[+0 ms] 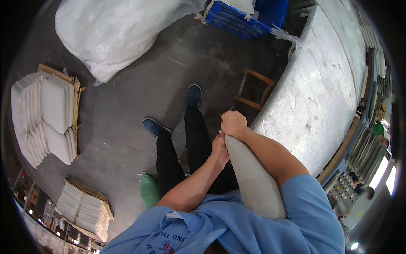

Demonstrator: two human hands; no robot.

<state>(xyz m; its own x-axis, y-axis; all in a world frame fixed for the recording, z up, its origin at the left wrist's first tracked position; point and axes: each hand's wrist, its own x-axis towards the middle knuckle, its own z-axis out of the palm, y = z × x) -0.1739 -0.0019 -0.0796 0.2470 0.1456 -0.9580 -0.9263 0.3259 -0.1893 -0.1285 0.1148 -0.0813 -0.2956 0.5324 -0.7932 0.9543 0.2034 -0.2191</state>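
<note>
A light grey, padded cushion point(250, 173) stands nearly edge-on between my forearms, its near end against my blue shirt. My right hand point(234, 123) is closed over the cushion's far, narrow end. Just below and to the left, my left hand point(219, 149) is closed at the same end, close against the right hand. The fingertips of both hands are mostly hidden, so what exactly they pinch there is hard to make out. My right forearm runs along the cushion's right side.
To my right is a long plastic-wrapped table point(311, 89), with a small wooden stool frame point(253, 89) beside it. A large white plastic bag point(110, 34) and a blue crate point(237, 19) lie ahead. Stacked white cushions point(57, 106) sit left; a green bundle point(149, 190) is near my legs.
</note>
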